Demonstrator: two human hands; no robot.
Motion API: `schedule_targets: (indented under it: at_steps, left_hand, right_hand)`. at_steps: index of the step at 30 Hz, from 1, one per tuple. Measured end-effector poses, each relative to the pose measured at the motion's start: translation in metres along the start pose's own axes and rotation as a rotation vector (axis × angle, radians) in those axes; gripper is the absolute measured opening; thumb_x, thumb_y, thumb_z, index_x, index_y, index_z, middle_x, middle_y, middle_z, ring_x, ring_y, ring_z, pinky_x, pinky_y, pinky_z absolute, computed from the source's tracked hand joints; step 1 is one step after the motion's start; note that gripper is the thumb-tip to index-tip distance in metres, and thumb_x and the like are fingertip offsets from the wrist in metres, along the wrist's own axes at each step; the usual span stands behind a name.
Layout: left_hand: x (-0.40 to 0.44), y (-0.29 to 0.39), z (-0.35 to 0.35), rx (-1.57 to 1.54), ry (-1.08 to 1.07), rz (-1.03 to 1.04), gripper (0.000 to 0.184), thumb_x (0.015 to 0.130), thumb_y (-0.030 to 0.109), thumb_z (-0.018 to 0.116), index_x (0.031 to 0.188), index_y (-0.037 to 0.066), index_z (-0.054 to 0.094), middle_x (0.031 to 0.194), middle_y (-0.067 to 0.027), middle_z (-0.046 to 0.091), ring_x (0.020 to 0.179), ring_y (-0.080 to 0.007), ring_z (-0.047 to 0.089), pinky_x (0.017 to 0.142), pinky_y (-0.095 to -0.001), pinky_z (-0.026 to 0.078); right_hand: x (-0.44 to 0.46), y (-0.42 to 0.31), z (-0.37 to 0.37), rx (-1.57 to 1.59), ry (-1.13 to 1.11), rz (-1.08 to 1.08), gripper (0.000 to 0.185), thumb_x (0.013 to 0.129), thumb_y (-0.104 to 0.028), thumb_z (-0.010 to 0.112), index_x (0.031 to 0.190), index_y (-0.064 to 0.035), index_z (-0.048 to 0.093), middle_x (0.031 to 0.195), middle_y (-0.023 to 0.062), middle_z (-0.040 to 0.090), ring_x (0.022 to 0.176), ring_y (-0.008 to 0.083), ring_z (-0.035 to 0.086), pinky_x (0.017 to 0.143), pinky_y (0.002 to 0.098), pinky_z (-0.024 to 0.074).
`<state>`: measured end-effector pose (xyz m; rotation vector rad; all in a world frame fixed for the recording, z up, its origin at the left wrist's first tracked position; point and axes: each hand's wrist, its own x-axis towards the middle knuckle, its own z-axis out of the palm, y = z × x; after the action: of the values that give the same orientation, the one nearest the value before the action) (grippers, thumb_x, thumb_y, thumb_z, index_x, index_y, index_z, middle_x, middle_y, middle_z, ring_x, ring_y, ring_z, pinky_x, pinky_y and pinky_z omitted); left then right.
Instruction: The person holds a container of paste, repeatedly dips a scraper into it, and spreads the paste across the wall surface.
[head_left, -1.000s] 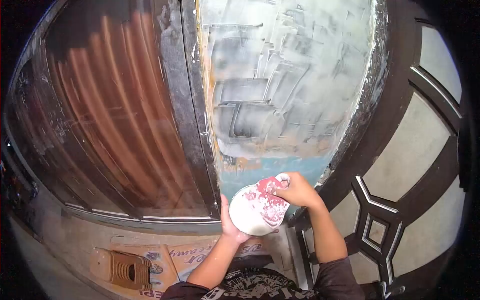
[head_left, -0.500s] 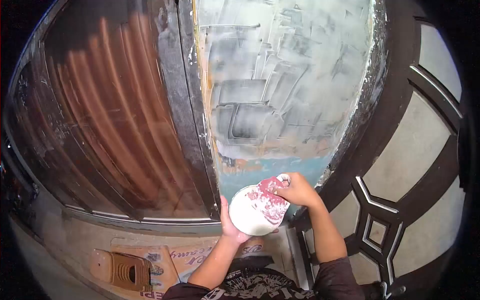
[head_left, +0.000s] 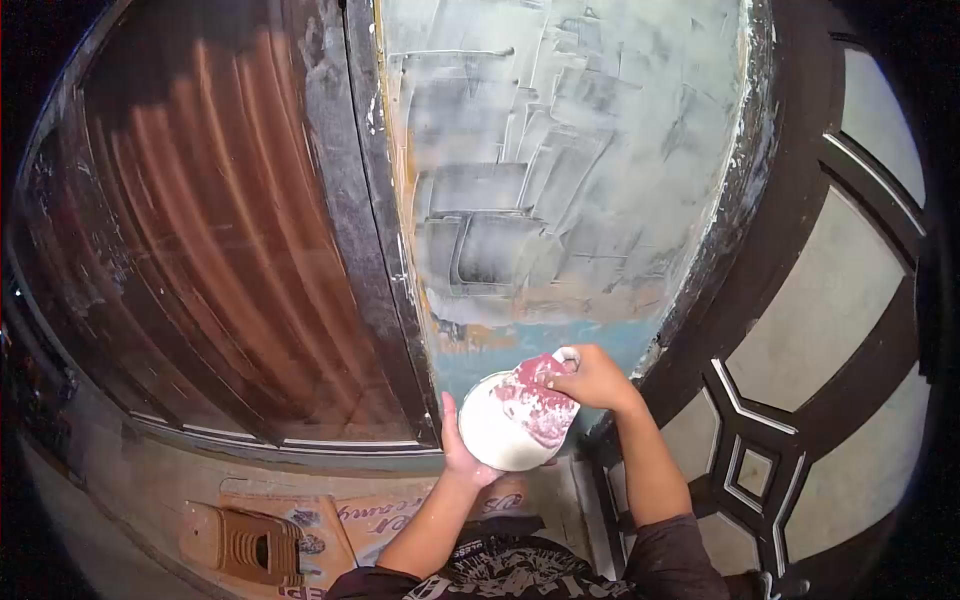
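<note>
My left hand (head_left: 463, 452) supports a round white bowl (head_left: 480, 378) from below and its left side, the thumb up along the rim. White putty (head_left: 500, 435) fills the bowl. My right hand (head_left: 598, 380) pinches a flat red putty spreader (head_left: 537, 372), whose lower part is smeared white and rests over the bowl's right side. Behind the bowl stands a wall (head_left: 580, 230), coated in streaky white and grey putty with blue paint showing low down.
Left of the wall is a dark-framed window (head_left: 230, 260) with brown curtains. A dark door with pale panels (head_left: 810, 300) stands on the right. On the floor lie printed cardboard (head_left: 370, 515) and a brown plastic stool (head_left: 245, 545).
The view has shifted slightly, so the wall sits a little lower and farther left. Both hands, the bowl and the spreader keep nearly the same position.
</note>
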<state>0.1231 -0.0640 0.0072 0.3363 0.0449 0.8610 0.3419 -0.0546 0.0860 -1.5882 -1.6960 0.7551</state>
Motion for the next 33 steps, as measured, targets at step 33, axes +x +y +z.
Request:
schedule_targets:
  at_steps: [33]
  left_hand:
    - [0.068, 0.030, -0.056, 0.055, 0.040, 0.101, 0.109, 0.077, 0.094, 0.031, 0.155, 0.016, 0.033, 0.157, -0.0203, 0.035, 0.136, -0.0546, 0.039, 0.095, -0.0863, 0.030]
  right_hand:
    - [0.140, -0.031, -0.001, -0.798, 0.507, -0.703, 0.016, 0.086, -0.027, 0.070, 0.092, -0.0118, 0.068, 0.089, 0.0055, 0.067, 0.087, 0.0285, 0.060, 0.078, 0.0444, 0.0406]
